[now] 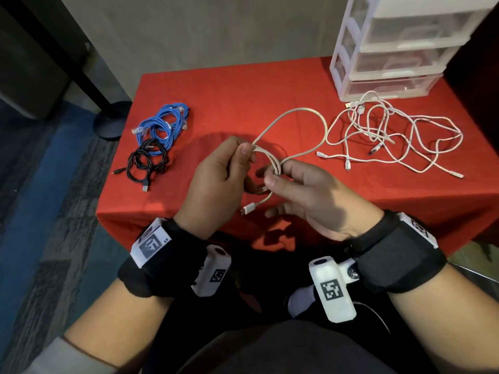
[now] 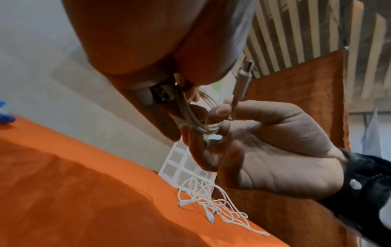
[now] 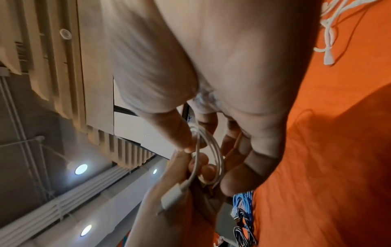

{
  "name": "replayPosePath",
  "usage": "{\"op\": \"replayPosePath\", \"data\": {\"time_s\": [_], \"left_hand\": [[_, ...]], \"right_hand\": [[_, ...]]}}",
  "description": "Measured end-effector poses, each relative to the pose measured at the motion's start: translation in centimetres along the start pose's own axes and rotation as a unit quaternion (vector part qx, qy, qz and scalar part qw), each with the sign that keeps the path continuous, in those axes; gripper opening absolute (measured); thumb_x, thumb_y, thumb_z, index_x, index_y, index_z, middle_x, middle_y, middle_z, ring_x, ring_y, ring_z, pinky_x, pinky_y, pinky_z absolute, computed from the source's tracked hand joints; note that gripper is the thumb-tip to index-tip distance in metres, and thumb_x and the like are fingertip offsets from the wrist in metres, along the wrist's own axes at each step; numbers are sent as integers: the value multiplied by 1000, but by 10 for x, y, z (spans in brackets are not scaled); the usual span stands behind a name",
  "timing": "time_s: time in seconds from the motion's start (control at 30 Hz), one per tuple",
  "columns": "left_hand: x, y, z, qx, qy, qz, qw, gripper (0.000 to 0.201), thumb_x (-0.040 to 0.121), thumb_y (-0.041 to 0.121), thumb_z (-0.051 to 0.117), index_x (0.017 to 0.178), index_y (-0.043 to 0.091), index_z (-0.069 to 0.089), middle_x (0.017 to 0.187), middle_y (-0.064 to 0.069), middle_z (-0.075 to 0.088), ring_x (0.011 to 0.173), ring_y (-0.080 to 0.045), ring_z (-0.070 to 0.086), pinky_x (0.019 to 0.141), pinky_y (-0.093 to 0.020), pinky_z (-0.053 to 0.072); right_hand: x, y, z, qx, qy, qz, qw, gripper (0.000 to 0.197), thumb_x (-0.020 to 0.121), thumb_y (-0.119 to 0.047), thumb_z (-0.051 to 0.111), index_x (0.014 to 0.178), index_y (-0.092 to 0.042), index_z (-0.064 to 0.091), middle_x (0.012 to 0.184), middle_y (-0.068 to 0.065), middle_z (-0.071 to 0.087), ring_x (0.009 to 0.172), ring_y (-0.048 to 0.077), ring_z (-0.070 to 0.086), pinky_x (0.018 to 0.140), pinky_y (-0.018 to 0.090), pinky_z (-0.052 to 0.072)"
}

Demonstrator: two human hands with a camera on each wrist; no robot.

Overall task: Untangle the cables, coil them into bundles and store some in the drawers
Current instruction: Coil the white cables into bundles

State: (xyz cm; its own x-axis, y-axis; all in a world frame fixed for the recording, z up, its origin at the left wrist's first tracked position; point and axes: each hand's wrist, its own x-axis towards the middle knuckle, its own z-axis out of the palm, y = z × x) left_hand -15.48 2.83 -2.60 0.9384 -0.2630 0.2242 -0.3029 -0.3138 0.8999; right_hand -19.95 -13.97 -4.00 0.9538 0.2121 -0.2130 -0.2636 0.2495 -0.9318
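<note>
Hands meet just above the near edge of the red table (image 1: 243, 87), and I see both working one white cable (image 1: 297, 114). My left hand (image 1: 216, 179) is raised with its back toward the head camera, thumb and fingers pinching several gathered turns of the cable at their top. My right hand (image 1: 310, 195) sits palm-up beside it, thumb and forefinger pinching the same small coil lower down while the other fingers curl loosely underneath. From the coil a wide loop of the cable arcs away over the cloth, and a white plug end (image 1: 248, 208) hangs below the hands. Each wrist carries a black strap with a white camera block bearing a square black-and-white marker; I can read no words on them. To the left on the table lie a coiled blue cable bundle (image 1: 164, 125) and, touching its near side, a black cable bundle (image 1: 147, 160). To the right a loose tangle of white cables (image 1: 391, 136) sprawls, reaching up to the foot of a translucent drawer unit (image 1: 391, 49) at the far right corner, whose drawers look closed
</note>
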Motion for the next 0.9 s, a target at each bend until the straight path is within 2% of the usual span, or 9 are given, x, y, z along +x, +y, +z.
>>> {"op": "replayPosePath", "data": {"time_s": [0.1, 0.17, 0.27, 0.33, 0.4, 0.5, 0.57, 0.73, 0.9], "left_hand": [[3, 4, -7, -8, -50, -16, 999, 26, 108, 22, 46, 91, 8, 61, 65, 3, 50, 57, -12, 63, 60, -38, 55], [5, 7, -14, -31, -106, -38, 993, 22, 107, 18, 48, 92, 12, 63, 68, -5, 56, 65, -18, 68, 65, -32, 56], [5, 7, -24, -45, -137, -48, 988, 19, 106, 14, 50, 94, 12, 64, 75, -21, 62, 70, -18, 69, 66, -22, 55], [6, 6, -27, -48, -119, -56, 990, 19, 106, 13, 49, 96, 6, 64, 75, -14, 58, 69, -15, 71, 64, -22, 57], [9, 4, -30, -50, -84, -70, 993, 21, 107, 14, 48, 94, 7, 63, 72, -7, 56, 65, -12, 70, 65, -26, 60], [22, -5, -50, -91, 24, -98, 991, 24, 109, 20, 46, 90, 16, 61, 74, -2, 55, 62, -8, 65, 66, -31, 61], [31, -12, -65, -122, 71, -106, 984, 25, 109, 24, 46, 90, 18, 62, 78, -1, 54, 63, -9, 62, 68, -32, 60], [27, -21, -44, -203, 66, -144, 966, 26, 109, 26, 45, 91, 18, 61, 74, 5, 54, 64, -7, 60, 67, -30, 59], [26, -12, -16, -405, 47, -227, 885, 25, 109, 27, 43, 91, 19, 58, 68, 7, 54, 62, -2, 61, 66, -25, 58]], "right_hand": [[-1, 2, -4, -21, -25, 8, 999, 14, 89, -13, 72, 93, -15, 58, 96, 12, 56, 89, 27, 62, 69, 38, 56], [-2, 6, -8, -35, -11, 4, 999, 17, 92, 0, 70, 92, -12, 58, 91, 10, 60, 82, 30, 65, 62, 35, 56], [-2, 7, -15, -31, 6, -4, 999, 16, 92, 10, 64, 101, -3, 62, 79, 13, 63, 62, 21, 63, 54, 27, 53], [-2, 8, -20, -44, 8, -17, 999, 21, 92, 11, 63, 109, -1, 62, 74, 15, 58, 56, 19, 61, 51, 26, 52], [-1, 9, -25, -92, 22, -34, 995, 22, 92, 12, 62, 110, 0, 63, 70, 10, 56, 54, 16, 59, 51, 26, 51], [-1, 14, -43, -197, 82, -45, 976, 17, 96, 8, 60, 101, -6, 69, 69, 6, 53, 56, 17, 55, 55, 31, 50], [-1, 16, -62, -221, 142, -39, 964, 17, 98, 6, 59, 95, -7, 70, 66, 4, 54, 58, 19, 59, 59, 34, 55], [6, 24, -71, -74, 227, -29, 971, 15, 96, 13, 56, 92, 1, 63, 69, 11, 57, 64, 17, 73, 65, 28, 63], [18, 22, -43, 187, 224, -50, 955, 22, 95, 16, 53, 84, -2, 57, 76, 12, 71, 80, 27, 76, 75, 31, 63]]}}
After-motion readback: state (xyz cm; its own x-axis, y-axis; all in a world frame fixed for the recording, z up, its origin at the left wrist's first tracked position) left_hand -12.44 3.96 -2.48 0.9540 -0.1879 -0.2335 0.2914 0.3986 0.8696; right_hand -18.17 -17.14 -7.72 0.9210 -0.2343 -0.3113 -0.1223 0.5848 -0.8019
